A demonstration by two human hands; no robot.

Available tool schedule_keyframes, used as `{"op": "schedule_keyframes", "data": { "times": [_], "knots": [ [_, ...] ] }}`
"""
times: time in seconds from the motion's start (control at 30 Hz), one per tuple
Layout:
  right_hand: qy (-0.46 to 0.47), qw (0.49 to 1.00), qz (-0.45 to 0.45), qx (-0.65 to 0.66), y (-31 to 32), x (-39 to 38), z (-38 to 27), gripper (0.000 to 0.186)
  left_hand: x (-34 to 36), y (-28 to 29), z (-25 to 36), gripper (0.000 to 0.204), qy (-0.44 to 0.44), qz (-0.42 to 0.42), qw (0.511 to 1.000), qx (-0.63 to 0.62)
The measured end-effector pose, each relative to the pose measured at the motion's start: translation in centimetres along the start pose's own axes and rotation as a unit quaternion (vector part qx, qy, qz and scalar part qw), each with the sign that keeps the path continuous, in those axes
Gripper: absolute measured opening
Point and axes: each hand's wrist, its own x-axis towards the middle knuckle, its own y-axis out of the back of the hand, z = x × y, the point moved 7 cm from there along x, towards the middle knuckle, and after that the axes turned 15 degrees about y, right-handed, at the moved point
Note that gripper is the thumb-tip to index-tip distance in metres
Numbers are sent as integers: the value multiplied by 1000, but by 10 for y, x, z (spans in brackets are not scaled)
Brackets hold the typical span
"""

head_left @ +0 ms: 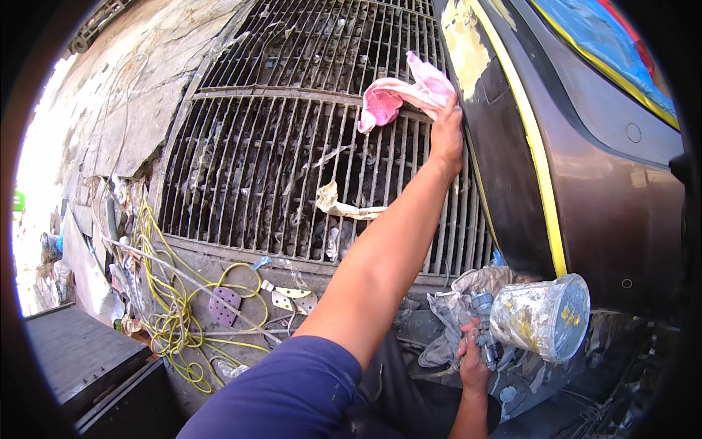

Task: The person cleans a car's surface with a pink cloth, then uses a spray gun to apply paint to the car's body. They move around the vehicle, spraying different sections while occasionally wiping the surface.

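Observation:
My left hand (447, 135) is stretched far forward, closed on a pink cloth (395, 99) that hangs loosely to its left. It is right beside the dark lower edge of a car bumper (504, 139), over a floor grate; whether it touches the bumper I cannot tell. Close to my body at the lower right, my right hand (474, 362) is wrapped round a metal spray gun (485, 350). The gun is next to a paint-smeared white bucket (526, 318) with yellow stains, and a grey rag (442, 329) lies crumpled beside it.
Yellow masking tape (541, 161) runs along the bumper, and blue sheeting (599, 36) covers part above. A rusty metal grate (256, 161) spans the floor. A tangled yellow hose (172, 307) and purple sanding disc (224, 306) lie left. A black box (88, 355) stands lower left.

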Motion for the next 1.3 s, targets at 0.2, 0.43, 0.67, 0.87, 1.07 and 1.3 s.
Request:
{"op": "schedule_keyframes", "data": {
  "times": [0.2,0.43,0.67,0.87,1.07,1.3],
  "knots": [
    [-20,1000,9,-15,3,6,6,30,-154,-14,-105,68,160,-79,983,-50],
    [14,999,39,-20,13,2,-10,28,-252,-26,-174,71,296,-54,954,16],
    [30,994,108,-4,31,-12,-40,28,-233,-11,-142,52,248,23,968,41],
    [56,990,124,-20,38,-28,-60,28,-179,-9,-67,40,89,83,992,41],
    [65,988,142,-19,40,-38,-61,27,-229,-24,-132,39,148,87,981,90],
    [62,982,177,7,40,-39,-47,25,-270,-35,-192,40,224,29,956,188]
  ]
}}
